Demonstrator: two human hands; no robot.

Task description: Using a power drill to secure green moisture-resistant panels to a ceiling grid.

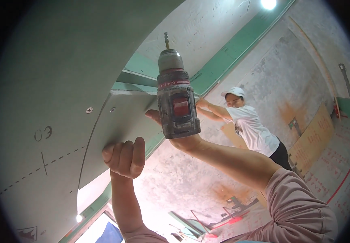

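Note:
My right hand point(186, 143) is closed round a cordless drill point(174, 90), mostly hidden behind its body. The drill is dark grey with a red switch and a red-marked collar, and a short bit points up from its chuck. Left of it, my left hand point(125, 157) is curled into a fist close under a green plasterboard panel point(41, 89); whether anything is inside the fingers is hidden. Two screws sit in the boards beside the dark seam: a cross-head screw point(89, 110) and a second screw point(112, 109).
A co-worker point(254, 125) in a white cap and white shirt stands to the right, arms raised to the ceiling edge. Green board strips point(227, 50) run along the ceiling. Behind are a bare grey wall point(272, 77), a brown sheet point(311, 141) and a ceiling lamp point(268, 3).

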